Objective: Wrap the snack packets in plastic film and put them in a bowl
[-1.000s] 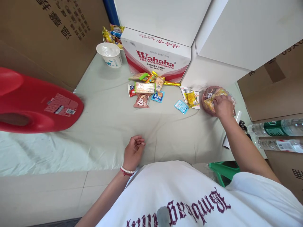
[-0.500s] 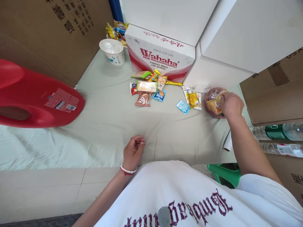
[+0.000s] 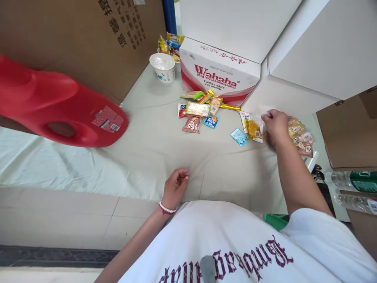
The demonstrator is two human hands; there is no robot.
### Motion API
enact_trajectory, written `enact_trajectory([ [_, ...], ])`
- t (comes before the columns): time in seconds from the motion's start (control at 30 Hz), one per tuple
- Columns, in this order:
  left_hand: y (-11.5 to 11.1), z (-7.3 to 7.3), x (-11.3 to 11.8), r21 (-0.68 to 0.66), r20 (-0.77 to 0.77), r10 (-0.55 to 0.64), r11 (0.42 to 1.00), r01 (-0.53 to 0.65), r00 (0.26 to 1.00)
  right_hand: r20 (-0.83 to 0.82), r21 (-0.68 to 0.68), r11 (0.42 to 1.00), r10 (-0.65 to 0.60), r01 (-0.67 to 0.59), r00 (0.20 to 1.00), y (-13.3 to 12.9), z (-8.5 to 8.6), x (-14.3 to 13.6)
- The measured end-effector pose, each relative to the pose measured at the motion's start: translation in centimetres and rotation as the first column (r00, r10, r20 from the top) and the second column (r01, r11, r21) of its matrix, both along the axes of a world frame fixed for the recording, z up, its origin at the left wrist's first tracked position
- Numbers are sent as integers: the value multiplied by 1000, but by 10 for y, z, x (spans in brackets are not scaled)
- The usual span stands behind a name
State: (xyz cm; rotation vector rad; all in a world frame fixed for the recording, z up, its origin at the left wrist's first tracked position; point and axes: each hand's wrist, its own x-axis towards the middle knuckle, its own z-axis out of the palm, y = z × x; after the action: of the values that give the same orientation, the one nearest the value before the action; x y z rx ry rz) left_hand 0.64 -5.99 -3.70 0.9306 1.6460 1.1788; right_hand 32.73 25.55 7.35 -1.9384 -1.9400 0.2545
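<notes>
Right of centre in the frame, the yellow packet (image 3: 253, 129) lay just left of the right hand (image 3: 276, 125) – the nearer one – overlapping a white packet (image 3: 244, 117) whose long axis slanted from upper left to lower right. The right fingers were drawn narrow; whether they pinched anything, I could not tell. The left hand (image 3: 176, 187), lower centre, was loosely curled, nothing visible in it – well apart from the packets. Pale cloth (image 3: 150, 157) covered the table; wrapped snacks (image 3: 298, 129) lay just right of the right hand.

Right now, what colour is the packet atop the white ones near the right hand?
The top packet is yellow, shown best in the head view.
</notes>
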Motion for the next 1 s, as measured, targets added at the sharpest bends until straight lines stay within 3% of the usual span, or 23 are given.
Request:
enact_trajectory([
  [0.03, 2, 4, 2, 6, -1, -16, 1000, 16, 1000, -242, -19, 1000, 14, -19, 970, -21, 2, -2],
  [0.07, 6, 10, 4, 17, 2, -45, 999, 45, 999, -473, -85, 995, 12, -59, 881, -44, 3, -7],
  [0.13, 17, 23, 12, 46, 42, -145, 989, 143, 989, -778, -233, 956, -72, -180, 625, -94, -1, -23],
  [0.23, 40, 38, 29, 54, 229, -314, 949, 310, 921, -902, -367, 886, -264, -284, 342, -161, -16, -55],
  [0.3, 53, 42, 42, 55, 382, -373, 923, 382, 846, -898, -432, 850, -374, -302, 232, -191, -31, -76],
  [0.37, 60, 41, 53, 64, 473, -379, 915, 399, 795, -878, -479, 817, -446, -321, 174, -210, -44, -91],
  [0.47, 61, 34, 62, 40, 514, -297, 946, 323, 805, -860, -510, 772, -468, -379, 204, -225, -60, -100],
  [0.53, 58, 31, 63, 18, 525, -226, 967, 255, 820, -865, -490, 784, -386, -380, 319, -228, -64, -98],
  [0.63, 52, 31, 58, 11, 541, -178, 979, 204, 822, -840, -274, 906, -63, -322, 539, -228, -62, -89],
  [0.67, 51, 32, 56, 12, 543, -171, 980, 197, 822, -808, -175, 916, 76, -361, 584, -227, -60, -86],
  [0.77, 47, 35, 52, 12, 544, -169, 981, 194, 822, -721, -38, 814, 379, -579, 580, -225, -55, -84],
  [0.83, 46, 34, 51, 19, 543, -178, 980, 200, 821, -743, -55, 780, 385, -623, 547, -226, -56, -86],
  [1.0, 44, 30, 49, 21, 555, -176, 980, 198, 813, -874, -238, 786, 83, -571, 479, -231, -65, -89],
])
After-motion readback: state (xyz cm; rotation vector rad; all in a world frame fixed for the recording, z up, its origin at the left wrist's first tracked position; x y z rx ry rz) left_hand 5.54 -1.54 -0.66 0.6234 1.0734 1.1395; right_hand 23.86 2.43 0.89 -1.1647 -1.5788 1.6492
